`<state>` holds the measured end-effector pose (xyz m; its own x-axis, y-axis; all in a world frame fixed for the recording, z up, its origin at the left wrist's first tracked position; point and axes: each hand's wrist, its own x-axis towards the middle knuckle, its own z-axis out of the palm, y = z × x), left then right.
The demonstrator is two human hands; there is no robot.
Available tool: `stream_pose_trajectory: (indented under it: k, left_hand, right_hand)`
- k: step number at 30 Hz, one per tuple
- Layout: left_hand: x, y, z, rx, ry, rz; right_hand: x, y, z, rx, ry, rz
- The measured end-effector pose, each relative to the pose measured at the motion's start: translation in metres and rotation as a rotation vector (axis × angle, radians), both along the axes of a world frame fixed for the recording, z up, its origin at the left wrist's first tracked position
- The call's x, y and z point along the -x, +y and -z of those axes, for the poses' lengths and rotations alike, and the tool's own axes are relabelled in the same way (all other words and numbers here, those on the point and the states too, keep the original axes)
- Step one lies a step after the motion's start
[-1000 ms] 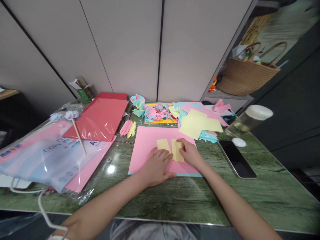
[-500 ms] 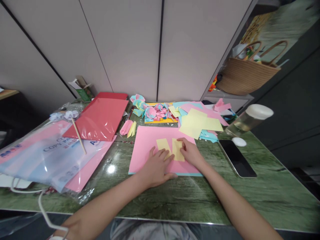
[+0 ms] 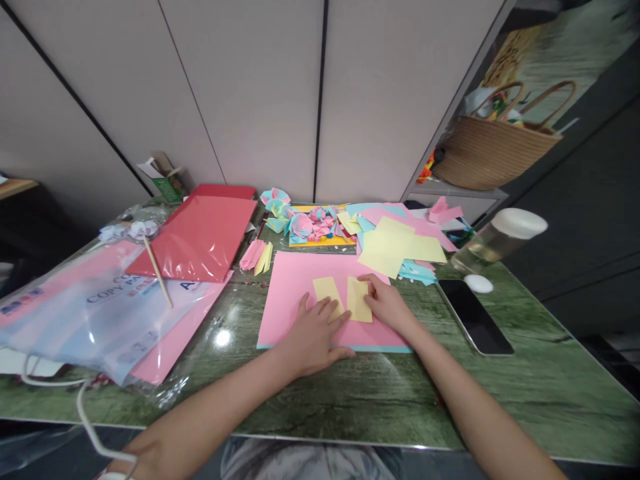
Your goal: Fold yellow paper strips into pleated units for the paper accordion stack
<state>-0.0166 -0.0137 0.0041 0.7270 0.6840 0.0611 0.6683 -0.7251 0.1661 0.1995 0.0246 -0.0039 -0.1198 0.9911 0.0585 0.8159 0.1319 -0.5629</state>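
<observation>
Two small yellow papers lie side by side on the pink sheet [image 3: 290, 280] at the middle of the bench [image 3: 350, 407], their upper ends apart. The left hand [image 3: 313, 337] is flat, palm down, with its fingers spread; some fingertips rest on the lower end of the left paper [image 3: 324, 289], and one reaches the lower left corner of the right paper [image 3: 357, 300]. The right hand [image 3: 393, 308] has its fingers bent at the upper right edge of the right paper; I cannot tell whether it pinches that edge or only presses it. A blue edge [image 3: 383, 349] shows under the near side of the pink sheet. Beyond the sheet stand crumpled paper flowers [image 3: 316, 227] in pink, blue and yellow, with loose yellow sheets [image 3: 387, 247] to their right. Folded pink paper [image 3: 252, 255] and folded yellow paper [image 3: 265, 260] lie near its far left corner. To the right are the phone [image 3: 475, 319], a white oval thing [image 3: 479, 284] and a bottle [image 3: 483, 247]. To the left, a stick [image 3: 157, 272] lies across the red folder [image 3: 205, 230] and the plastic bag [image 3: 107, 327].
</observation>
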Motion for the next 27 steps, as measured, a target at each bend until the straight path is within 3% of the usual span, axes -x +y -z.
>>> stream_pose_trajectory:
  k: [27]
  left_hand:
    - [0.003, -0.001, 0.005, 0.032, 0.035, -0.012]
  right_hand:
    - [-0.026, 0.004, -0.005, 0.054, 0.084, -0.029]
